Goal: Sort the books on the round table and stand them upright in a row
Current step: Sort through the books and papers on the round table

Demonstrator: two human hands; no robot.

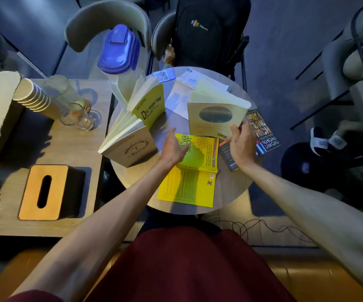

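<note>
1. A tan book (216, 118) was held lifted above the round table (230, 188) by the right hand (242, 147), the grip closed on its lower corner.
2. The left hand (172, 147) was held open and empty, fingers spread, hovering over the yellow book (189, 182) lying open and flat near the table's front edge.
3. A row was already begun at the left: a brown book (132, 149) and a yellow-green book (151, 105) stood upright, leaning, with others between them.
4. A dark book (263, 131) lay flat at the right edge, partly under the lifted one.
5. The step in hand was judged to be carrying the tan book to the row; next, it would need turning upright and setting beside the standing books, steadied by the free hand.
</note>
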